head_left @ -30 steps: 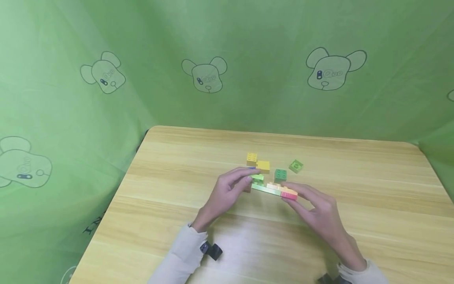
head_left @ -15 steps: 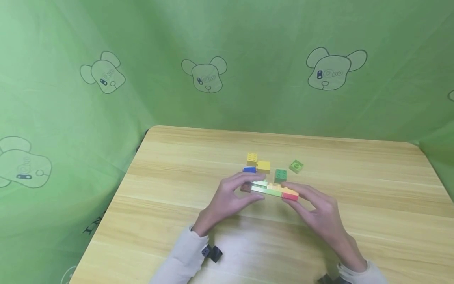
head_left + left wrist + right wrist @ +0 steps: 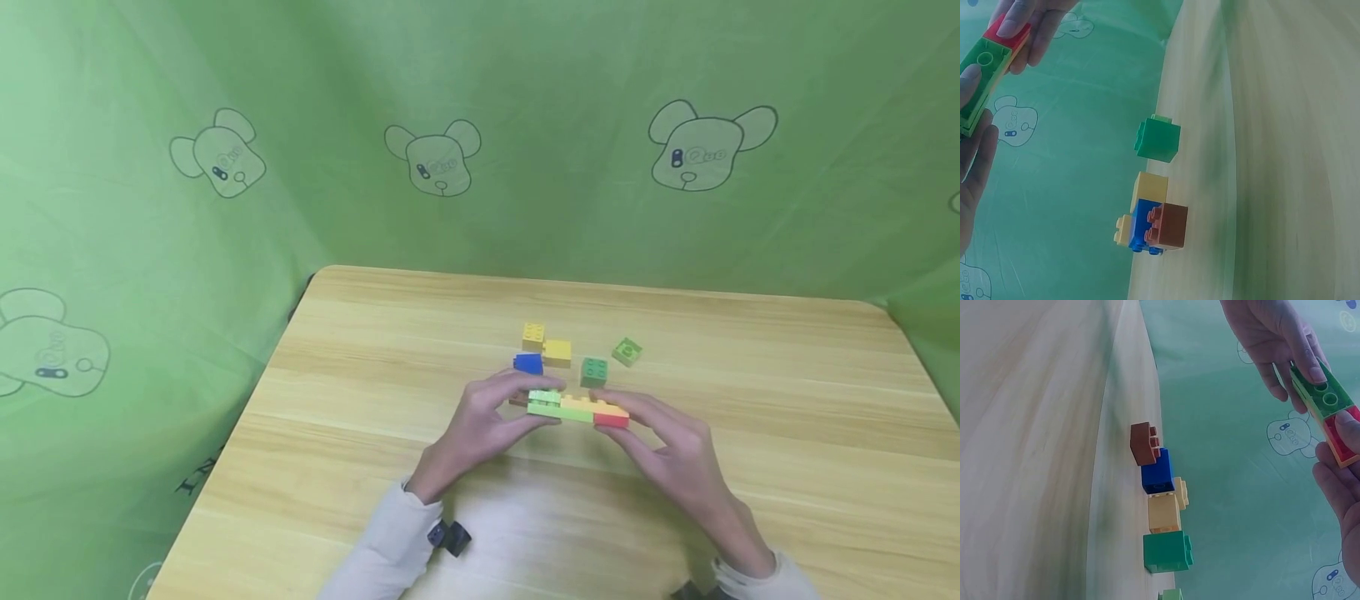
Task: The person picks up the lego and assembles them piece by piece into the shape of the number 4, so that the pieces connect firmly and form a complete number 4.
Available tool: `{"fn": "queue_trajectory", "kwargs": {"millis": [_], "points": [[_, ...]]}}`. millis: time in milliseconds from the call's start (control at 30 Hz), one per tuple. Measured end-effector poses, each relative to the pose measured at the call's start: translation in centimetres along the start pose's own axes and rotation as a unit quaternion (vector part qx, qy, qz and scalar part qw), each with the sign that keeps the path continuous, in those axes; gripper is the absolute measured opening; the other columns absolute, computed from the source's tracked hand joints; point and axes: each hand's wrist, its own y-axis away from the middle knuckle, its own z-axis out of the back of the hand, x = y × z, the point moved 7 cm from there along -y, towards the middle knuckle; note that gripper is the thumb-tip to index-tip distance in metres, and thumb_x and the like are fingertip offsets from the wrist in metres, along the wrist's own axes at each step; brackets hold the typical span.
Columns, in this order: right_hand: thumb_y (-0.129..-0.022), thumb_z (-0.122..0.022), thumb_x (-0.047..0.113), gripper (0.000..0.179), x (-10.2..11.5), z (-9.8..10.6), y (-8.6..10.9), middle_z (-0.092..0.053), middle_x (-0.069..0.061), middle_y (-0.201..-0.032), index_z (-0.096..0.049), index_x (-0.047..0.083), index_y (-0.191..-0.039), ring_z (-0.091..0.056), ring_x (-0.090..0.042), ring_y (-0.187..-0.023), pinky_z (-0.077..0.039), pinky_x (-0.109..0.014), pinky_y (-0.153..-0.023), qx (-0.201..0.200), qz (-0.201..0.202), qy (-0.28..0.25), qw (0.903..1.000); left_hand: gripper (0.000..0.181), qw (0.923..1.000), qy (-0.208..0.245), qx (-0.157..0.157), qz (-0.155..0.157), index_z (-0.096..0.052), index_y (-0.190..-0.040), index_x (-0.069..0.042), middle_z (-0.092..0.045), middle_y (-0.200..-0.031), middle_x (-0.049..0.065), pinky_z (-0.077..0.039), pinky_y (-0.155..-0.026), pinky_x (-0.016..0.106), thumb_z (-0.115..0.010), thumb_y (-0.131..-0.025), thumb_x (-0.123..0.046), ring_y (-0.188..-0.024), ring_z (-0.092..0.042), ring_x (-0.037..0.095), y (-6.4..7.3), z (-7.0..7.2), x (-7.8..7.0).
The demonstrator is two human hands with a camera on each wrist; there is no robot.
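Both hands hold a joined row of toy building bricks above the table. A light green brick [image 3: 576, 415] and a red brick [image 3: 612, 421] make its lower layer. On top sit an orange brick [image 3: 579, 403] and, at the left end, a smaller light green brick [image 3: 543, 397]. My left hand [image 3: 476, 421] pinches the green end, thumb below and fingers at the far side. My right hand [image 3: 682, 446] pinches the red and orange end the same way. The wrist views show the hollow underside, with thumbs pressed on it.
Behind the hands, two yellow bricks [image 3: 557, 353], a blue brick [image 3: 528, 363], a green brick [image 3: 594, 372] and a light green brick [image 3: 627, 351] lie on the wooden table [image 3: 795, 375]. A brown brick [image 3: 1172, 226] stands beside the blue one. Green cloth [image 3: 555, 225] hangs beyond the table.
My left hand has shifted its grip, its thumb going from the top of the small green brick to beneath the row. The row has tilted its studded side slightly more into view.
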Motion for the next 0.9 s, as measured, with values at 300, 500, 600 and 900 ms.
{"fn": "queue_trajectory", "kwargs": {"millis": [300,500,600,900], "points": [[-0.102,-0.066,0.040,0.048,-0.01,0.00,0.11,-0.077,-0.020,-0.104,-0.076,-0.006,-0.107,-0.064,0.003,-0.117,-0.053,-0.014,-0.095,0.001,0.001,0.001,1.0000,0.037,1.0000,0.007,-0.005,-0.003,-0.072,-0.115,0.004,-0.076,-0.114,0.015,-0.061,-0.087,0.024,-0.085,-0.080,0.005,-0.106,-0.072,0.020,0.04,0.17,-0.30],[-0.102,-0.066,0.040,0.048,0.07,0.01,0.10,-0.077,-0.020,-0.103,-0.076,-0.006,-0.107,-0.064,0.003,-0.117,-0.053,-0.014,-0.094,0.001,0.001,-0.001,1.0000,0.037,1.0000,0.001,-0.003,-0.002,-0.072,-0.115,0.004,-0.075,-0.115,0.016,-0.061,-0.088,0.023,-0.084,-0.081,0.005,-0.108,-0.072,0.021,0.03,0.28,-0.51],[-0.102,-0.066,0.039,0.047,0.14,0.02,0.02,-0.076,-0.020,-0.104,-0.075,-0.007,-0.106,-0.064,0.002,-0.117,-0.053,-0.014,-0.095,0.000,0.004,-0.004,1.0000,0.038,1.0000,-0.008,0.001,-0.002,-0.072,-0.117,0.004,-0.075,-0.117,0.016,-0.060,-0.089,0.022,-0.084,-0.081,0.004,-0.109,-0.072,0.021,0.06,0.23,-0.50],[-0.102,-0.066,0.040,0.047,0.26,0.08,-0.01,-0.077,-0.020,-0.105,-0.075,-0.006,-0.108,-0.064,0.001,-0.117,-0.053,-0.015,-0.095,0.001,-0.004,-0.007,1.0000,0.042,0.9995,-0.024,0.004,-0.022,-0.070,-0.119,0.006,-0.073,-0.121,0.018,-0.059,-0.093,0.022,-0.085,-0.080,0.005,-0.111,-0.072,0.024,0.10,0.10,-0.55]]}}
